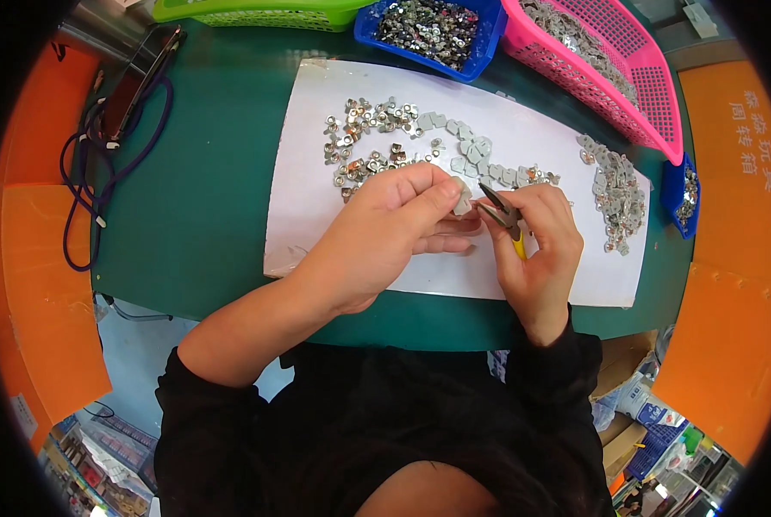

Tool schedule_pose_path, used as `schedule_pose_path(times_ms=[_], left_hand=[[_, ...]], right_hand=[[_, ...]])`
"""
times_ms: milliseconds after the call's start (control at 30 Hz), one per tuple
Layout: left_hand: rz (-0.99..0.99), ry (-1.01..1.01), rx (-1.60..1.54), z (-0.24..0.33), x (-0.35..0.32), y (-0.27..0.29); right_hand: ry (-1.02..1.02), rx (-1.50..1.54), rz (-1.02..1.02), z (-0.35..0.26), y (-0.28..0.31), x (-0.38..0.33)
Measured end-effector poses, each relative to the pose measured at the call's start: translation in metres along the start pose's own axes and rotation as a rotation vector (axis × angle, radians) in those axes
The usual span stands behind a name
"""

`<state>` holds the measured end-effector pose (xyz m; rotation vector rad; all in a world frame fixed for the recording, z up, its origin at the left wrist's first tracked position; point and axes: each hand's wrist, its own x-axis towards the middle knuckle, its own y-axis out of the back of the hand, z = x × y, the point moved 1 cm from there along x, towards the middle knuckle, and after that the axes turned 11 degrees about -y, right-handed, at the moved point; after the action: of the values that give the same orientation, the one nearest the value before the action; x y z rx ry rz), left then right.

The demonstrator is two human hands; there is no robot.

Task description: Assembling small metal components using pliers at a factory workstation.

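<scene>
My left hand [398, 222] is closed, pinching a small grey plastic piece [463, 197] between thumb and fingers. In my right hand [542, 237] are pliers [511, 222] with dark jaws and yellow handles, their tips parted close to the grey piece. Both hands are over a white board [316, 224]. Beyond them lie small shiny metal parts [359, 125] in a loose cluster and a curved trail of grey plastic pieces [478, 153]. A pile of grey pieces with metal bits [618, 202] rests at the board's right side.
The board is on a green table [204, 172]. Along the far edge stand a green basket [265, 13], a blue tray of metal parts [428, 34] and a pink basket [605, 82]. A small blue tray [683, 200] is at right. A dark cord [157, 142] loops at left; orange boxes [739, 284] flank the table.
</scene>
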<state>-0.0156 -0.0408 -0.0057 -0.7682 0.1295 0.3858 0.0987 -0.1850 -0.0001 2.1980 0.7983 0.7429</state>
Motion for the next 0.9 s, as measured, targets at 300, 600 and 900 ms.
schedule_pose_path(times_ms=[300,600,900], left_hand=[[-0.051,-0.027,0.169,-0.0008,0.0002,0.0000],[-0.033,-0.022,0.182,0.0000,-0.0025,-0.0005],[-0.040,-0.022,0.215,-0.0009,-0.0021,-0.0007]], right_hand=[[0.013,-0.031,-0.020,0.0007,0.0012,0.0009],[0.015,-0.032,-0.026,-0.0004,0.0004,-0.0013],[0.041,-0.066,-0.022,-0.0015,-0.0002,-0.0006]])
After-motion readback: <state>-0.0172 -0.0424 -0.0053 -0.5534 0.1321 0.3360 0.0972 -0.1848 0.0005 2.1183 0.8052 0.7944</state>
